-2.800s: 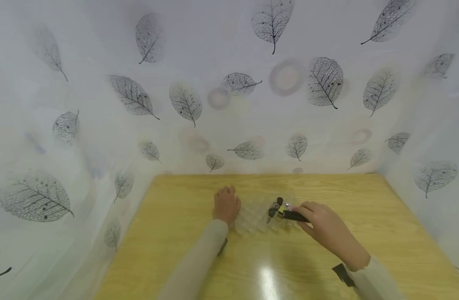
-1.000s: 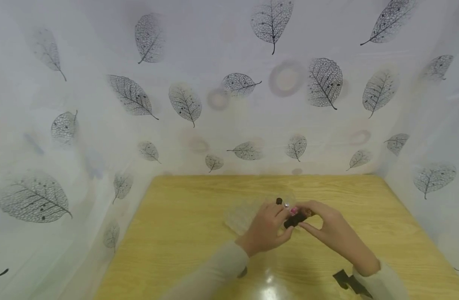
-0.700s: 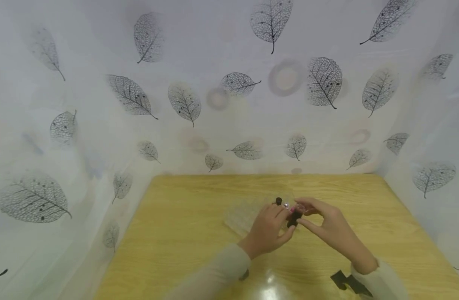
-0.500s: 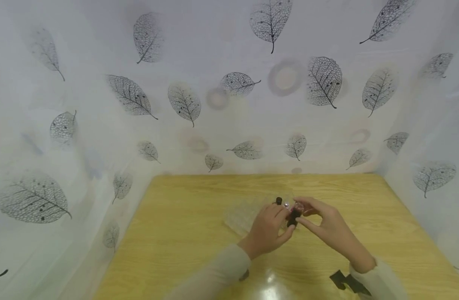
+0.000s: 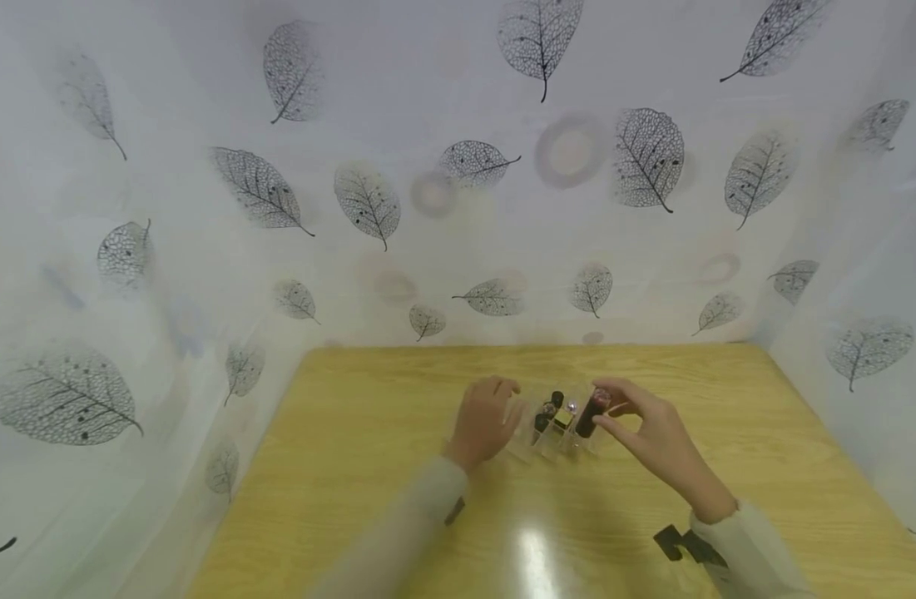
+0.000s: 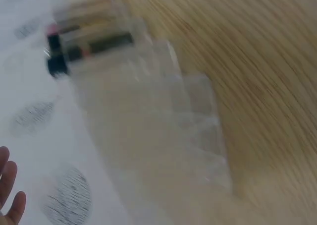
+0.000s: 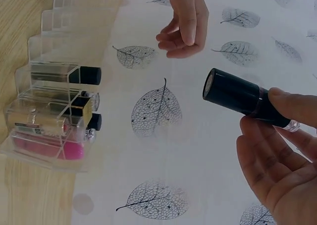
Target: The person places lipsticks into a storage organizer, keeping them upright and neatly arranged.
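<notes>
My right hand [image 5: 656, 441] pinches a black lipstick tube [image 5: 590, 420] between thumb and fingers, at the right end of a clear stepped organizer [image 5: 523, 451]. In the right wrist view the lipstick tube [image 7: 233, 96] is tilted, with a round label on its near end and a clear pinkish far end. My left hand [image 5: 487, 423] is over the organizer's left part, fingers loosely bent and holding nothing. The right wrist view also shows the left hand [image 7: 185, 24] apart from the tube. Whether it touches the organizer cannot be told.
Several cosmetics stand in the organizer's right compartments, among them a black-capped tube [image 7: 89, 75], a beige tube [image 7: 37, 122] and a bright pink one [image 7: 74, 149]. Behind the wooden table [image 5: 353, 491] hangs a white leaf-print sheet [image 5: 495, 241].
My left hand has left the lipstick tube and moved left over the organizer. The right hand keeps hold of the tube, now slightly higher and more fully visible.
</notes>
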A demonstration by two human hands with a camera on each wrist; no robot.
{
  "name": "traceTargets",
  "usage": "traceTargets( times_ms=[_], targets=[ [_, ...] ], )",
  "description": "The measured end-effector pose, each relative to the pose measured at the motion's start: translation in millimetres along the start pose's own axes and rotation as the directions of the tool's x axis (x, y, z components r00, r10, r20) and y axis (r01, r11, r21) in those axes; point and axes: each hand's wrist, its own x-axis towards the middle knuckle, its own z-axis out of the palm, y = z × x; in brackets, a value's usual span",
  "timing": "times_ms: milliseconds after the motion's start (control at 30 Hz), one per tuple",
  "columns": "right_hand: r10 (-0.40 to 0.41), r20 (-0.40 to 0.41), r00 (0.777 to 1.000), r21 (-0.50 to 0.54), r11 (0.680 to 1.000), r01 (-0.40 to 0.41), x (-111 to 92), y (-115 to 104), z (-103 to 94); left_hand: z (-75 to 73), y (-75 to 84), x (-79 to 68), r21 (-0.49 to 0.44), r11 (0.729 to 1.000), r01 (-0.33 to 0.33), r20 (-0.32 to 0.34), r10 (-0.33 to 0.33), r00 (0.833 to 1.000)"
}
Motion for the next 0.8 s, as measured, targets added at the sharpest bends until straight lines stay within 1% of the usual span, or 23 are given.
traceTargets(
  times_ms=[67,167,233,333,433,500,567,733,800],
  targets=[
    [0.022,-0.014,1.0,0.002,1.0,-0.022,-0.8,6.8,2.7,8.4,-15.6,-3.0,0.035,0.997,0.071,0.001,-0.071,0.997],
    [0.053,-0.032,0.998,0.011,0.999,-0.053,-2.5,17.1,8.5,20.4,-37.1,-7.8,0.089,0.983,0.159,0.017,-0.161,0.987],
    [0.072,-0.04,0.997,0.009,0.997,-0.072,-3.9,23.4,13.7,27.0,-49.0,-11.0,0.117,0.97,0.213,0.034,-0.218,0.975],
    [0.102,-0.046,0.994,0.007,0.995,-0.101,-5.8,30.4,23.8,35.2,-62.7,-15.4,0.138,0.948,0.285,0.058,-0.295,0.954],
    [0.113,-0.047,0.992,-0.003,0.994,-0.113,-7.4,34.0,36.0,39.7,-70.5,-19.6,0.156,0.924,0.348,0.083,-0.363,0.928],
    [0.115,-0.047,0.992,-0.008,0.993,-0.116,-8.2,35.5,44.6,42.3,-73.1,-21.2,0.174,0.912,0.371,0.1,-0.392,0.915],
    [0.114,-0.048,0.992,-0.012,0.993,-0.115,-8.9,36.6,52.9,44.6,-74.0,-21.8,0.184,0.905,0.384,0.122,-0.408,0.905],
    [0.094,-0.047,0.994,-0.029,0.995,-0.096,-11.1,38.6,70.7,48.3,-72.9,-21.4,0.175,0.896,0.407,0.163,-0.434,0.886],
    [0.104,-0.035,0.994,-0.045,0.993,-0.105,-12.5,40.1,76.7,49.9,-72.6,-22.3,0.185,0.893,0.41,0.177,-0.44,0.88]
  ],
)
